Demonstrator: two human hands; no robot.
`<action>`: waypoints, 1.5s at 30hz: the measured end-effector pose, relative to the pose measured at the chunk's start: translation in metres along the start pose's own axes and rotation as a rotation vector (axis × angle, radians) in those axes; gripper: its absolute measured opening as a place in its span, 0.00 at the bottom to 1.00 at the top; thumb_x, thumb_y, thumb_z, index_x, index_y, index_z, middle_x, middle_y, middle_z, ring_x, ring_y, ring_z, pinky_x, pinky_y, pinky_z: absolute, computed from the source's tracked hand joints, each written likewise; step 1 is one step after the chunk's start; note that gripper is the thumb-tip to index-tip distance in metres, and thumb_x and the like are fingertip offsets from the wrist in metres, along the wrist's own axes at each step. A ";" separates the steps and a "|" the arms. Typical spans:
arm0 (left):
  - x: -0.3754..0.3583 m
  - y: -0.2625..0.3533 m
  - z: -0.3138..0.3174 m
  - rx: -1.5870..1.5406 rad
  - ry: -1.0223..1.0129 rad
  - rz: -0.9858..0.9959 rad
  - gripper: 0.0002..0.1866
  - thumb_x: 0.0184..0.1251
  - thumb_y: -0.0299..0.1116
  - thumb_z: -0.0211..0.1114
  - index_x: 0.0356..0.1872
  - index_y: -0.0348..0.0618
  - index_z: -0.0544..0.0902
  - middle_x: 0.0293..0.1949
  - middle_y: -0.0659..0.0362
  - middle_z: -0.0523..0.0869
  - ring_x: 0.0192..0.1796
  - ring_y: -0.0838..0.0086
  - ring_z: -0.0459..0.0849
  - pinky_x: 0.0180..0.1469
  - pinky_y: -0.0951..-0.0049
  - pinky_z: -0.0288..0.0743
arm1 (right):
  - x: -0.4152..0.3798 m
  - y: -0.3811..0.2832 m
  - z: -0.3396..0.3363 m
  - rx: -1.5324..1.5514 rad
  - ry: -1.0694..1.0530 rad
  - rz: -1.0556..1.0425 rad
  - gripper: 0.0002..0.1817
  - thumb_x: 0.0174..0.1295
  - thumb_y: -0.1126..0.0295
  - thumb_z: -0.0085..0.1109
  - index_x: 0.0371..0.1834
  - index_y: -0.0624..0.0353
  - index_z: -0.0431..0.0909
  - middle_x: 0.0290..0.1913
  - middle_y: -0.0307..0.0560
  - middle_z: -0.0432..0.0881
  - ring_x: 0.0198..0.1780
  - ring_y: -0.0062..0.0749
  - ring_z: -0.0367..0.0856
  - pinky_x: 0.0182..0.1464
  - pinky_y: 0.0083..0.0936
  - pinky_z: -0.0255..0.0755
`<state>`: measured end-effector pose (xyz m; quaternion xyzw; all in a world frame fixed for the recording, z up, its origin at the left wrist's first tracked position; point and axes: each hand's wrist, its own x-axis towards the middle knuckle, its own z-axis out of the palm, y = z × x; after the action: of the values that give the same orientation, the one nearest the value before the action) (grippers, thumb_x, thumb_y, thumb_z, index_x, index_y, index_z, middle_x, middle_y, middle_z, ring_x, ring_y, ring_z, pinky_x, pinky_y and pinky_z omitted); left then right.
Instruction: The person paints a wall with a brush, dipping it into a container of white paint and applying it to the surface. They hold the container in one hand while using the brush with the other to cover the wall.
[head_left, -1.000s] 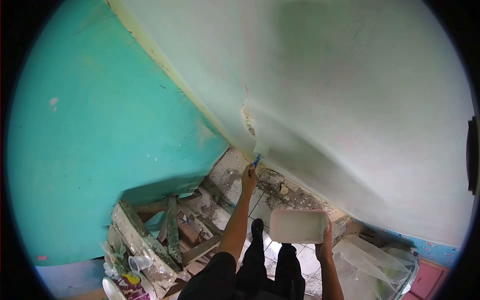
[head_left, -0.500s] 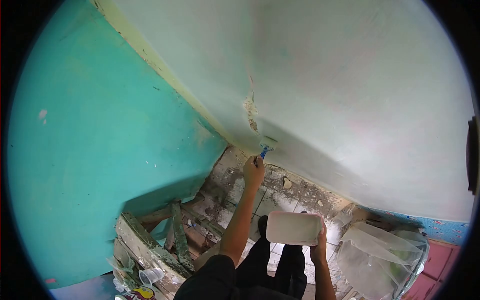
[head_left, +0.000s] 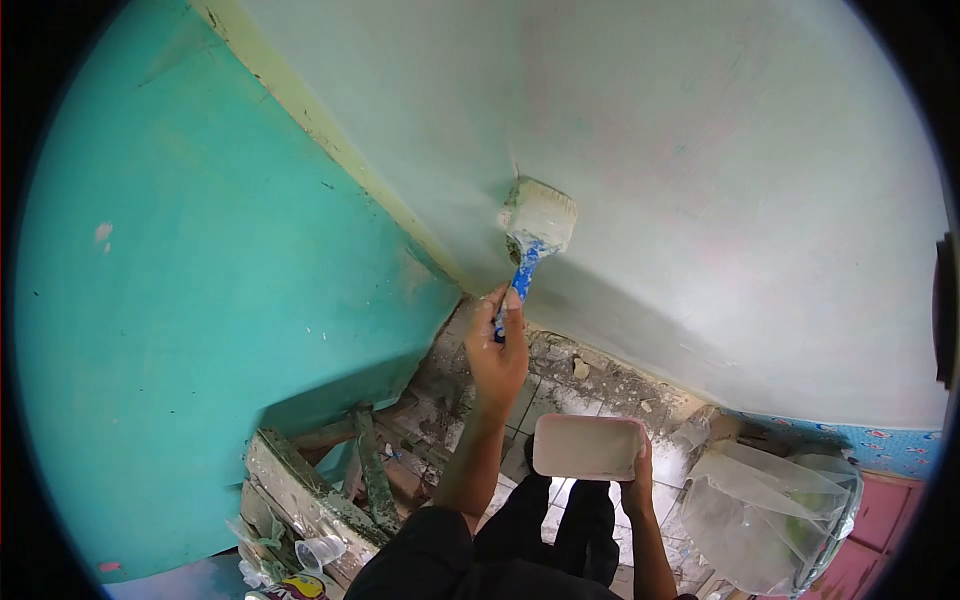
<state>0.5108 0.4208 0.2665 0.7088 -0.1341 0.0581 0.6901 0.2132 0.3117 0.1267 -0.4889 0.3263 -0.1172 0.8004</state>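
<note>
My left hand [head_left: 496,355] is closed round the blue handle of a wide paintbrush [head_left: 541,218]. The paint-caked bristles point up at the corner of the pale wall [head_left: 720,200], overlapping the damaged patch [head_left: 505,217] there. Low in front of my legs, my right hand [head_left: 637,480] grips the right end of a shallow rectangular tub [head_left: 588,418] with a pinkish rim. Whitish paint covers the inside of the tub.
A turquoise wall [head_left: 200,300] stands at left, above broken, dirty wooden furniture [head_left: 300,480] with a clear plastic cup [head_left: 320,551]. Debris lies on the tiled floor [head_left: 545,400] along the wall. At right is a basket-like container draped in translucent plastic [head_left: 760,510], beside a pink cabinet [head_left: 880,530].
My left hand has raised the paintbrush, whose bristles moved from low on the wall up to the damaged patch. The tub in my right hand stays nearly in place.
</note>
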 end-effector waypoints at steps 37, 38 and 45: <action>-0.077 -0.355 0.013 0.271 -0.089 -0.161 0.15 0.80 0.40 0.56 0.50 0.38 0.82 0.24 0.58 0.78 0.25 0.73 0.76 0.28 0.68 0.70 | 0.000 0.023 -0.029 -0.079 0.003 0.018 0.41 0.74 0.38 0.44 0.79 0.57 0.54 0.73 0.49 0.65 0.74 0.37 0.63 0.75 0.38 0.57; -0.087 -0.394 0.011 0.368 -0.104 -0.210 0.15 0.80 0.40 0.56 0.50 0.39 0.83 0.25 0.57 0.80 0.26 0.70 0.78 0.29 0.66 0.71 | 0.002 0.025 -0.030 -0.087 -0.002 0.011 0.41 0.74 0.38 0.44 0.79 0.58 0.54 0.72 0.49 0.65 0.74 0.37 0.64 0.75 0.38 0.57; -0.110 -0.503 0.019 0.872 -0.151 -0.584 0.17 0.78 0.44 0.55 0.49 0.44 0.86 0.32 0.50 0.87 0.34 0.53 0.85 0.36 0.55 0.76 | 0.009 0.042 -0.045 -0.099 0.066 0.068 0.43 0.72 0.36 0.47 0.78 0.58 0.55 0.71 0.48 0.67 0.72 0.37 0.66 0.73 0.38 0.61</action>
<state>0.5391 0.4199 -0.2477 0.9399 0.0562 -0.1375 0.3073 0.1859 0.2965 0.0737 -0.5123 0.3743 -0.0897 0.7677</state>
